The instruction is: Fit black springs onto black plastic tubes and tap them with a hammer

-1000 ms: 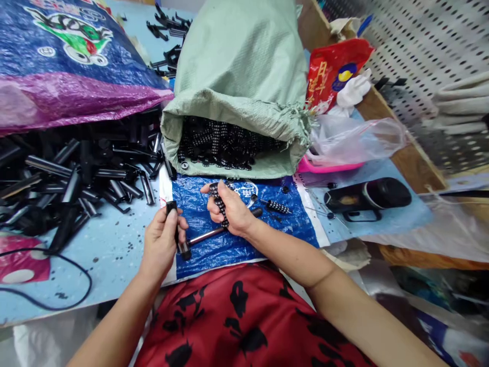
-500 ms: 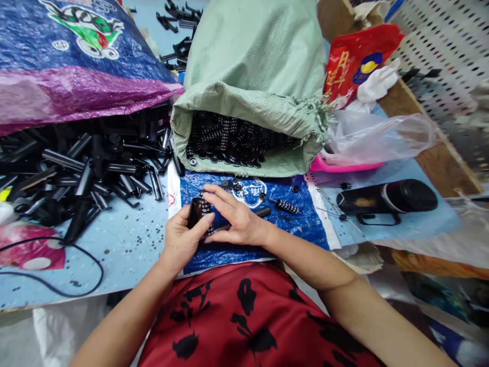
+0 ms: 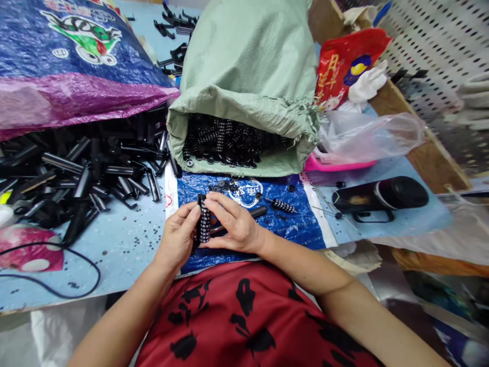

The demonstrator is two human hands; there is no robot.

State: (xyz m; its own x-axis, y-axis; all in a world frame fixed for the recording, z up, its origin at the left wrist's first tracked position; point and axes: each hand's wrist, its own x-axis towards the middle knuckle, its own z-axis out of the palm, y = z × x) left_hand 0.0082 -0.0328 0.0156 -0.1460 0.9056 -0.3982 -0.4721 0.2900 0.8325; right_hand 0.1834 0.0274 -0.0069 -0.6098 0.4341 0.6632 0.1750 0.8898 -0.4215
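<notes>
A black casing with a stack of black wheels [image 3: 205, 224] bearing white characters stands between my hands, above the blue sheet [image 3: 305, 224]. My left hand [image 3: 178, 232] grips the casing from its left side, thumb on the front edge. From the right, my right hand [image 3: 239, 224] has its thumb and fingers at the two ends of the wheel stack. Whether the wheels sit fully inside the casing I cannot make out. A thin tool with a black handle [image 3: 260, 211] runs beneath my right hand. Another stack of lettered wheels [image 3: 283, 205] lies on a rod to the right.
A green woven sack [image 3: 248, 61] opens towards me, full of lettered wheels. Many black casings [image 3: 82, 178] are heaped at left under a blue and pink bag [image 3: 95, 86]. At right lie a black flask [image 3: 382, 199], a pink tray [image 3: 336, 164] and thin metal rods [image 3: 324, 206].
The casing has turned, so the lettered wheels now face me where its smooth black side showed before. My left thumb has moved up along its edge. The view has shifted slightly.
</notes>
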